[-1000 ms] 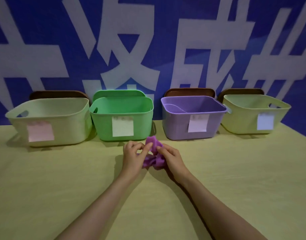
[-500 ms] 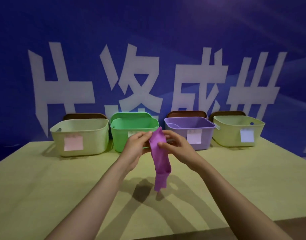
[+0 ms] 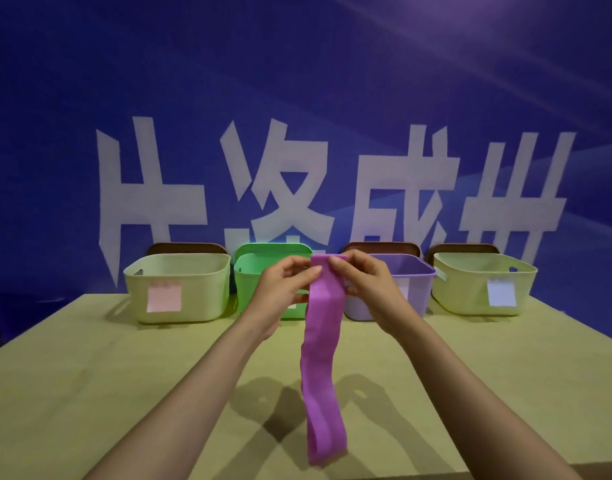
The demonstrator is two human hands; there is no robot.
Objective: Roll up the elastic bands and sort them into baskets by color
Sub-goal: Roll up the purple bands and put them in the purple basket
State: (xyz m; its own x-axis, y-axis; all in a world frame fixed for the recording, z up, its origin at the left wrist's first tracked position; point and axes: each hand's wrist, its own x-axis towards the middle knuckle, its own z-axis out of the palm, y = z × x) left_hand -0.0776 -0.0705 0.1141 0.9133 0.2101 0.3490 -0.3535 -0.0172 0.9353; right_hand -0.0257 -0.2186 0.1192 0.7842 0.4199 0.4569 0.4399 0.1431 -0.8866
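Observation:
A purple elastic band (image 3: 322, 358) hangs straight down in front of me, its lower end near the table's front edge. My left hand (image 3: 283, 289) and my right hand (image 3: 368, 289) pinch its top corners, held up in the air before the baskets. Behind them stand four baskets in a row: a pale yellow one with a pink label (image 3: 178, 289), a green one (image 3: 254, 282), a purple one (image 3: 413, 289), and a pale yellow one with a light blue label (image 3: 481, 289). Most of the green and purple baskets' fronts are hidden by my hands.
The yellow-green table (image 3: 89, 375) stretches from the baskets to the front edge. Brown lids (image 3: 185, 248) lean behind three baskets, and a green lid (image 3: 273, 247) behind the green one. A blue wall with large white characters (image 3: 280, 185) closes off the back.
Both hands lifted the crumpled band off the table and raised it; it now hangs fully unfolded and flat. My view has tilted upward and back from the baskets.

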